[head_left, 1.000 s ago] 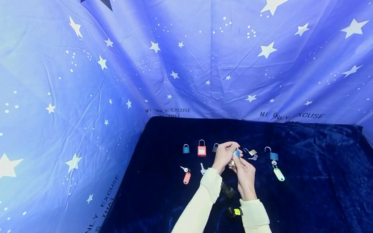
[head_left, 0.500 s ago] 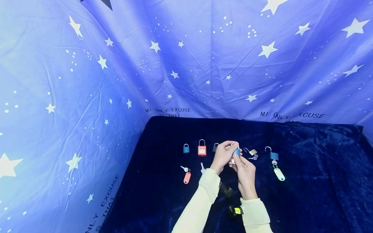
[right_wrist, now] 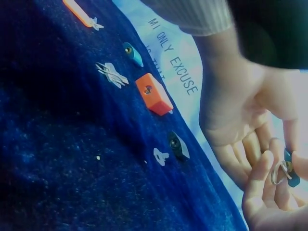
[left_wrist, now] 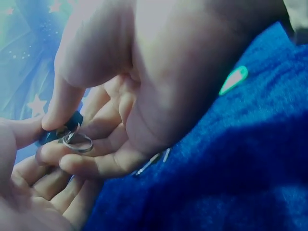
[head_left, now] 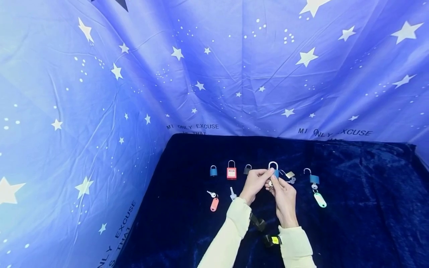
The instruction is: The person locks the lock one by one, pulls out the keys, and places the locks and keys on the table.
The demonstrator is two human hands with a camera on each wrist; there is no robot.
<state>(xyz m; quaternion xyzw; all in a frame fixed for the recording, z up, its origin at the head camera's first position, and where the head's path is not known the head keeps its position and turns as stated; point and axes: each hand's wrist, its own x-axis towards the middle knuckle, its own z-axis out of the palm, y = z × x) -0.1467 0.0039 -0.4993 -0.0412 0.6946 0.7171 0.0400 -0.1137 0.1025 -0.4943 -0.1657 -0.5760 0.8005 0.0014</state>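
Nearest are two pale sleeves (head_left: pixel 231 229), below the fingers. Under them is a fuzzy, dark blue cloth (head_left: pixel 362 208), and it spreads out on all sides of the fingers. On it, left of the fingers and a bit nearer, lies a red tag (head_left: pixel 214 204) with a key. A green tag (head_left: pixel 320 200) lies to their right.

The left hand (head_left: pixel 256 184) and the right hand (head_left: pixel 285 199) meet, and both pinch one blue padlock (head_left: pixel 276 174) with thumb and fingers. It is right between the fingertips, with its silver loop poking up above them. A shiny ring (left_wrist: pixel 77 149) hangs by the fingers from the lock's bottom end.

Just right of the fingers lies a gold lock (head_left: pixel 289 174). To their left are a gray lock (head_left: pixel 247 171), then a red lock (head_left: pixel 231 173).

Far behind the fingers hangs a big blue sheet (head_left: pixel 221 69) with white stars, like a wall, wrinkly and bright.
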